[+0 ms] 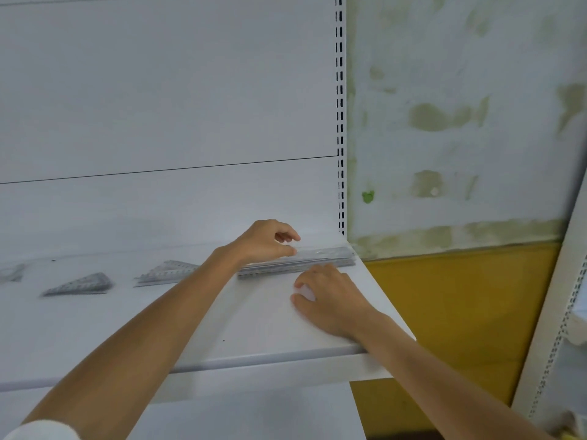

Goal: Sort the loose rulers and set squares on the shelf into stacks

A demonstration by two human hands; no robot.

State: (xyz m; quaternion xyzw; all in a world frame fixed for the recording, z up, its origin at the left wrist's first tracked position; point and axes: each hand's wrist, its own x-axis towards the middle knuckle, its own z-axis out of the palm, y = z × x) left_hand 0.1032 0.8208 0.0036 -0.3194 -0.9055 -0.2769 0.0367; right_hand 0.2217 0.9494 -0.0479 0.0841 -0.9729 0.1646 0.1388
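Note:
A stack of clear straight rulers [320, 258] lies at the back right of the white shelf [190, 331], near the upright. My left hand [266, 241] sits at the stack's left part, thumb and fingers pinching the top ruler. My right hand [330, 296] lies on the shelf just in front of the stack, fingers curled loosely, its fingertips close to the stack's front edge. To the left lie piles of clear set squares: one [168, 273] beside my left forearm, another [81, 284] further left, a third [12, 273] at the frame's left edge.
A slotted upright [340, 122] bounds the shelf at the right. Beyond it is a stained wall [460, 122] with a yellow lower band. Another shelving post [559, 344] stands at the far right. The shelf's front edge runs near my forearms.

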